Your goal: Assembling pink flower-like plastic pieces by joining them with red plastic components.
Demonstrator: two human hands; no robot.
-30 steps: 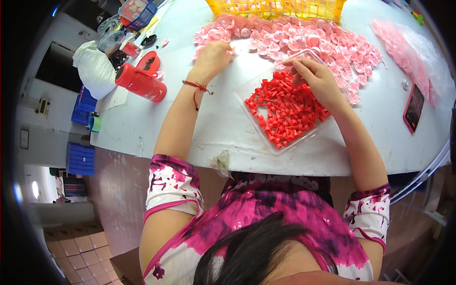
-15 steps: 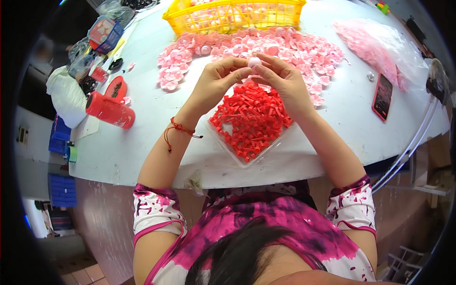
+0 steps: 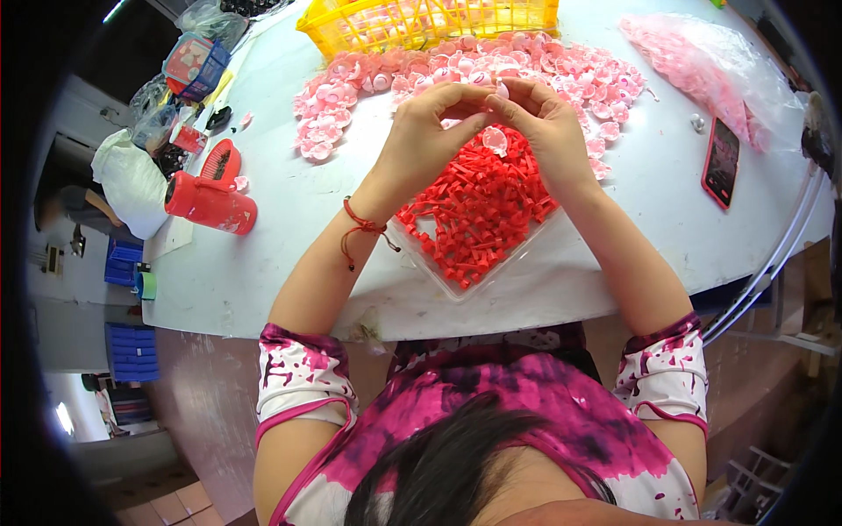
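Above the tray, my left hand (image 3: 428, 131) and my right hand (image 3: 554, 131) meet at the fingertips, both closed. A small pale pink bud-like piece (image 3: 502, 90) shows between them, mostly covered by my fingers. Just under the hands, one pink flower-petal piece (image 3: 495, 140) appears over the red pieces; whether it rests on them I cannot tell. Many small red plastic pieces (image 3: 474, 223) fill the clear square tray (image 3: 456, 296) in front of me. Beyond my hands spreads a heap of pink flower-petal pieces (image 3: 605, 79), some with round pale centres.
A yellow basket (image 3: 438, 39) holding pink pieces stands at the back. To the left are a red flask (image 3: 210, 203), a red dish (image 3: 221, 160) and a white bag (image 3: 127, 180). A phone (image 3: 721, 165) and a clear bag of pink petals (image 3: 702, 79) lie right.
My hands have moved slightly right and up in the picture, and the bud-like piece is more covered by my fingers. A pink petal piece now shows below them. The whole view has shifted a little.
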